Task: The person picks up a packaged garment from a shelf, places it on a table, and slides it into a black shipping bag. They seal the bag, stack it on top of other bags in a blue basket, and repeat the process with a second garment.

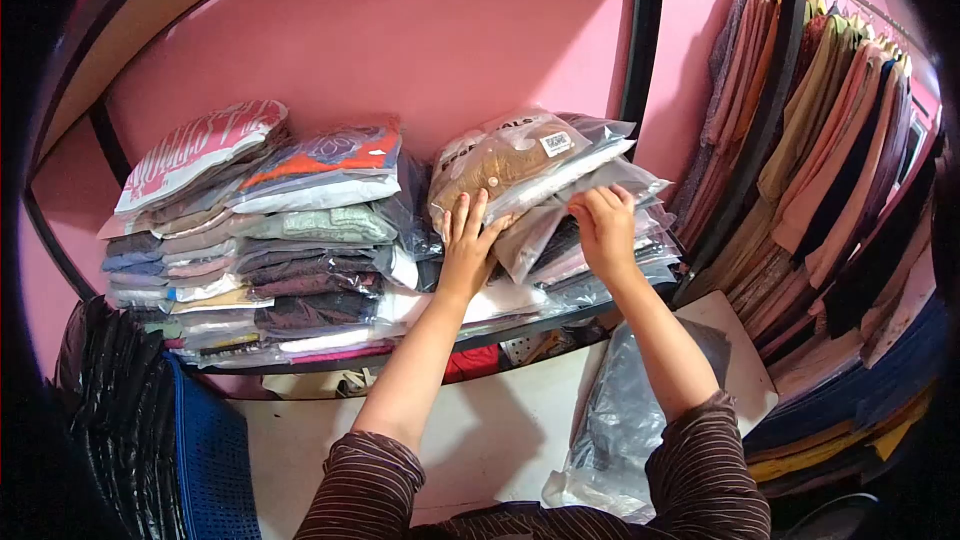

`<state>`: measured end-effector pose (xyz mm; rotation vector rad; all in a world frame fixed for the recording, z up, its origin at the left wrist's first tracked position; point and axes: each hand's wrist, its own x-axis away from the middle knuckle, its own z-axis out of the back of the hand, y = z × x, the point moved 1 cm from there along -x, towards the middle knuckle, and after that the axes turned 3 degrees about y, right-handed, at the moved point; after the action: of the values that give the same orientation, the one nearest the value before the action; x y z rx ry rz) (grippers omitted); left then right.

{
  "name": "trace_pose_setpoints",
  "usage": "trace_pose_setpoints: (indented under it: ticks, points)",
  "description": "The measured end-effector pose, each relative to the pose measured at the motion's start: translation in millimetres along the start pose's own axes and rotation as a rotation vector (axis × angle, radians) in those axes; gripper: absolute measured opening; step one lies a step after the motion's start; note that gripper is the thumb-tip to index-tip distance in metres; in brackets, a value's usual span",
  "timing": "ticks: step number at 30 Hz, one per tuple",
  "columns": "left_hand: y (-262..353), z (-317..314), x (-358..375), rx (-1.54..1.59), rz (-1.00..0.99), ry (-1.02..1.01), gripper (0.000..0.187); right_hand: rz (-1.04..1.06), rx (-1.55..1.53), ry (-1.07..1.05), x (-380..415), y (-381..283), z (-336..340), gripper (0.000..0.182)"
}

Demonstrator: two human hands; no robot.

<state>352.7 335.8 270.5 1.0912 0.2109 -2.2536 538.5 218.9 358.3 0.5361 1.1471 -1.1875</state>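
Note:
My left hand [466, 252] presses against the front of a stack of bagged clothes, fingers spread, its fingertips on a clear bag with a brown garment [480, 172]. That bag lies tilted on top and carries a white label [556, 144]. At the right side of the same stack my right hand [604, 224] is closed, fingers bent together beside a grey plastic-wrapped garment [535, 230]. Whatever those fingers pinch, perhaps a bag's edge, is hidden. Below both hands, more bagged garments [480, 302] lie flat on the shelf.
Left on the shelf stand piles of bagged clothes [315, 230], topped by a pink-and-white bag [205, 155]. A dark post [745, 180] stands before hanging garments [835, 150]. Below are a white table [400, 430], a grey plastic package [630, 400], a blue basket [215, 460] and black bags [110, 390].

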Motion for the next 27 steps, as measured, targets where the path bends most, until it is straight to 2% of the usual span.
trace_pose_setpoints:
  ticks: [1,3,4,5,8,10,12,14,18,19,20,21,22,23,25,27]
  points:
    - [-5,-5,1,0.004,0.002,-0.001,0.058,0.036,0.021,0.041,4,-13,16,0.002]
    - [-20,-22,5,-0.178,-0.109,0.015,0.050,0.096,0.034,0.062,24,-40,45,0.005]
    - [-13,-12,1,-0.174,-0.102,0.001,0.047,0.097,0.016,0.027,42,-48,51,0.006]
    - [-6,1,4,-0.136,-0.063,-0.072,0.052,0.094,-0.003,-0.007,62,-56,58,0.008]
    - [13,39,20,-0.117,-0.037,-0.091,0.054,0.042,-0.048,-0.045,114,-77,73,0.010]
    - [20,61,50,-0.069,-0.156,-0.141,0.053,0.015,-0.128,-0.091,135,-94,85,0.012]
    - [27,80,82,-0.039,-0.102,-0.086,0.047,0.009,-0.193,-0.149,159,-114,94,0.013]
    - [28,99,118,-0.025,-0.030,-0.051,0.046,-0.034,-0.262,-0.322,196,-134,96,0.010]
    - [32,142,224,-0.005,-0.034,-0.276,0.047,-0.107,-0.516,-0.763,280,-176,91,0.011]
    - [28,144,264,-0.013,-0.028,-0.356,0.048,-0.119,-0.532,-0.784,300,-176,85,0.011]
    - [23,146,308,-0.012,0.014,-0.477,0.046,-0.275,-0.618,-0.909,323,-171,78,0.011]
    - [18,151,401,-0.037,0.164,-0.746,0.049,-0.456,-0.719,-1.058,357,-183,79,0.012]
    - [26,165,433,-0.026,0.310,-0.837,0.055,-0.480,-0.562,-0.981,369,-178,77,0.018]
    - [36,177,456,0.059,0.491,-0.817,0.060,-0.493,-0.403,-0.899,378,-172,73,0.023]
    - [40,185,489,0.089,0.519,-0.716,0.059,-0.661,-0.140,-0.842,402,-161,62,0.036]
    - [57,196,502,0.140,0.574,-0.707,0.059,-0.687,-0.041,-0.869,422,-156,53,0.049]
